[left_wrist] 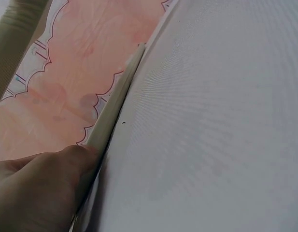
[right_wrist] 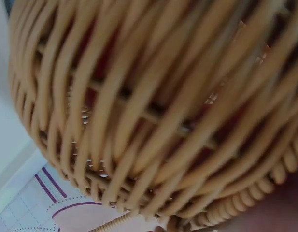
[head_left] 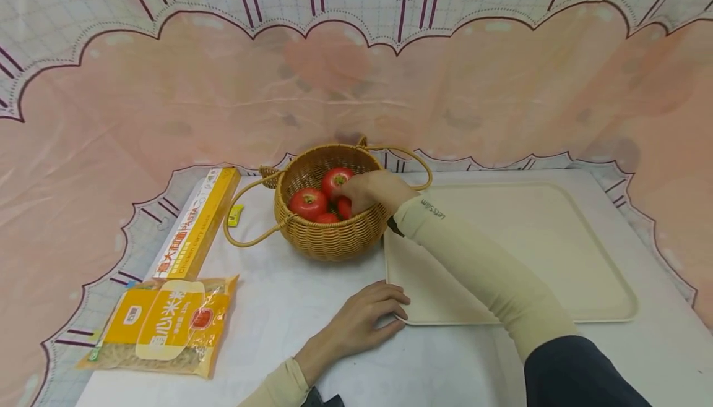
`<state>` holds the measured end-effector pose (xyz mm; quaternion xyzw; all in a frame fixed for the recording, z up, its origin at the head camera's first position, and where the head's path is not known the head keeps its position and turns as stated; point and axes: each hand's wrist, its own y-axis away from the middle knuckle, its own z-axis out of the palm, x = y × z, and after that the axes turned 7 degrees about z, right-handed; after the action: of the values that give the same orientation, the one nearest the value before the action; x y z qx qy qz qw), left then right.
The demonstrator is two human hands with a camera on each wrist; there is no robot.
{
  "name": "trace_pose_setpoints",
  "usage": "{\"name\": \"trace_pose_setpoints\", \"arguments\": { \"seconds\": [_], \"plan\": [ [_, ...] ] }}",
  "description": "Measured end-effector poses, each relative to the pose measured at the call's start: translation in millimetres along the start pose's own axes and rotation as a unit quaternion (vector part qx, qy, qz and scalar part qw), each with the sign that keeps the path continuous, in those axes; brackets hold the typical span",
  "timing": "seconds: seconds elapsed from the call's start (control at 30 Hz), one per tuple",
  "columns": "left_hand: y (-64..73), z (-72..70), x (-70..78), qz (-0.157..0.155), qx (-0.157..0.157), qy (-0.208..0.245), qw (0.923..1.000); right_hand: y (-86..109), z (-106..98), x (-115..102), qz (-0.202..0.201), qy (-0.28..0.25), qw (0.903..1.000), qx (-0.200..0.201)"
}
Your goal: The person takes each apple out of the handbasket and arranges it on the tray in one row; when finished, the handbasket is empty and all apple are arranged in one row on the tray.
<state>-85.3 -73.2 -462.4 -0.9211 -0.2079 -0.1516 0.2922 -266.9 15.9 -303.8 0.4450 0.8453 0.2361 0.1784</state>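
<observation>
A round wicker basket (head_left: 328, 240) with two looped handles holds several red tomatoes (head_left: 308, 203). My right hand (head_left: 370, 190) reaches over its right rim, fingers bent down around a tomato (head_left: 345, 208) inside; part of the fingers is hidden. In the right wrist view the woven basket wall (right_wrist: 139, 106) fills most of the picture, with red showing through the gaps. My left hand (head_left: 370, 319) rests at the near left corner of a cream tray (head_left: 557, 258), its fingertips on the rim. The left wrist view shows that hand (left_wrist: 42, 186) against the tray's edge (left_wrist: 112, 113).
A yellow and white pasta box (head_left: 197, 224) lies left of the basket, with a small yellow packet (head_left: 235, 215) between them. Nearer the front lies a clear and orange bag of pasta (head_left: 164, 326). A patterned cloth (head_left: 356, 98) hangs behind the white table (head_left: 267, 308).
</observation>
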Motion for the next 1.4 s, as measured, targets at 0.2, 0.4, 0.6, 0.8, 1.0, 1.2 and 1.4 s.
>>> {"name": "trace_pose_setpoints", "arguments": {
  "seconds": [0.2, 0.4, 0.6, 0.8, 1.0, 1.2, 1.4],
  "plan": [
    [0.7, 1.2, 0.4, -0.013, -0.013, 0.006, 0.9998, 4.8, -2.0, 2.0, -0.017, -0.007, 0.9993, 0.032],
    [0.1, -0.8, 0.7, -0.012, -0.013, 0.003, 0.9998, 13.0, -2.8, 8.9, -0.052, -0.032, 0.9956, 0.071],
    [1.2, -1.7, 0.7, -0.014, -0.014, 0.006, 0.9998, 19.0, -0.3, 15.2, -0.076, -0.079, 0.9889, 0.101],
    [1.6, -1.5, 0.7, -0.019, -0.018, 0.012, 0.9996, 25.3, 4.0, 20.7, -0.101, -0.14, 0.9758, 0.134],
    [1.8, -1.4, -0.2, -0.01, -0.016, 0.005, 0.9998, 29.6, 8.7, 24.7, -0.134, -0.17, 0.9611, 0.171],
    [1.9, -1.0, -2.2, 0.032, -0.011, -0.046, 0.9984, 37.4, 11.5, 30.3, -0.142, -0.199, 0.9452, 0.216],
    [0.2, -2.8, -2.5, 0.051, -0.022, -0.055, 0.9969, 48.4, 15.4, 37.9, -0.137, -0.231, 0.9289, 0.255]
  ]
}}
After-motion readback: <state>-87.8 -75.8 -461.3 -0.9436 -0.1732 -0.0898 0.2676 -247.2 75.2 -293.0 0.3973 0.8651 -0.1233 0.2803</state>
